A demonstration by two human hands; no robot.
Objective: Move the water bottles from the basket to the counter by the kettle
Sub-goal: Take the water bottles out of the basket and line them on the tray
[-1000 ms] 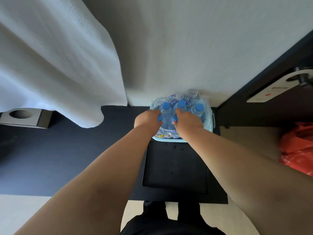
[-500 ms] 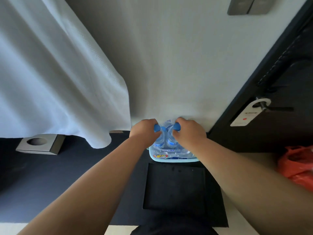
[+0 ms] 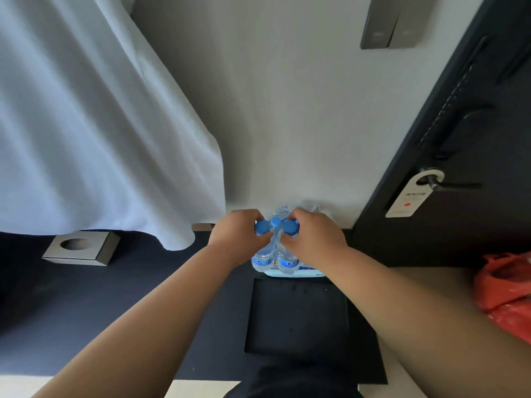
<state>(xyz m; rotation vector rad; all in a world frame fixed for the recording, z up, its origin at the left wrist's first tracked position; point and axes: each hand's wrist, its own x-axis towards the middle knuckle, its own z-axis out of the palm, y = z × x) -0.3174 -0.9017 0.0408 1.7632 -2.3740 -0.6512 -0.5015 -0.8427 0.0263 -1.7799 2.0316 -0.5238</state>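
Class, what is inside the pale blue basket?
Blue-capped water bottles; the left hand and right hand each grip one. Hands and bottles hide the basket floor.

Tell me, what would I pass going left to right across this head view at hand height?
Grey box, left hand, left bottle, middle bottle, right bottle, right hand, door hanger, red bag.

A white cloth point(image 3: 94, 124) hangs over a dark counter point(image 3: 115, 297) against a pale wall point(image 3: 287, 110). A sign point(image 3: 408, 199) dangles from the handle point(image 3: 454, 185) of a black door point(image 3: 474, 239) at right, with a red bag point(image 3: 505, 294) below.
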